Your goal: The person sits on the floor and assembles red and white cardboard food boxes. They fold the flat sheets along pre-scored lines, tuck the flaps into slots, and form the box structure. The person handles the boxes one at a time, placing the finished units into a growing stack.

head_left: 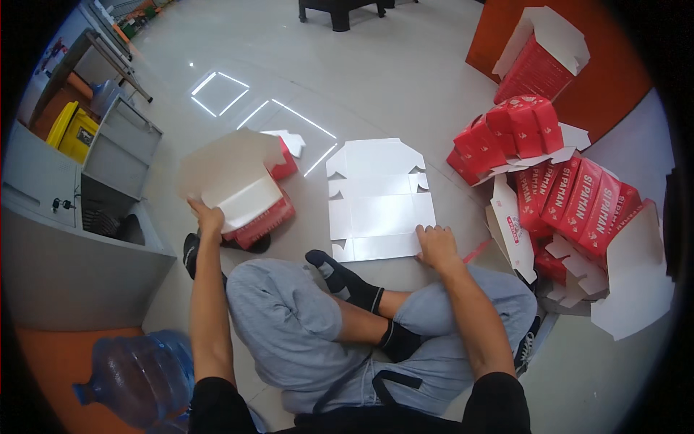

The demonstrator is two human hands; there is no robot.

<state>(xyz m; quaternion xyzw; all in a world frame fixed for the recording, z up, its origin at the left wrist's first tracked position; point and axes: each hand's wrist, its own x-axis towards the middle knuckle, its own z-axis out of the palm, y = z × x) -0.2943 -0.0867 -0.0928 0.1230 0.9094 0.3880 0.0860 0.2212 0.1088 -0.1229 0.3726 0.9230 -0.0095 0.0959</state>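
On the floor in front of my crossed legs lies a flat white carton blank [379, 195], with notched sides and fold creases. My right hand [438, 247] is at its near right edge, fingers bent and gripping the border. To the left, my left hand [208, 217] holds the near left corner of a part-folded red-and-white carton [249, 195]. That carton's plain inner side faces up and its printed red side shows along the right. Behind it a further red carton [285, 160] with a white flap is partly hidden.
A heap of folded red cartons [578, 195] sits at the right, with an upright open carton [538, 61] behind it. Left are a grey cabinet [79, 267] with an open compartment and a large blue water bottle [141, 372]. A dark stool [340, 11] stands far ahead.
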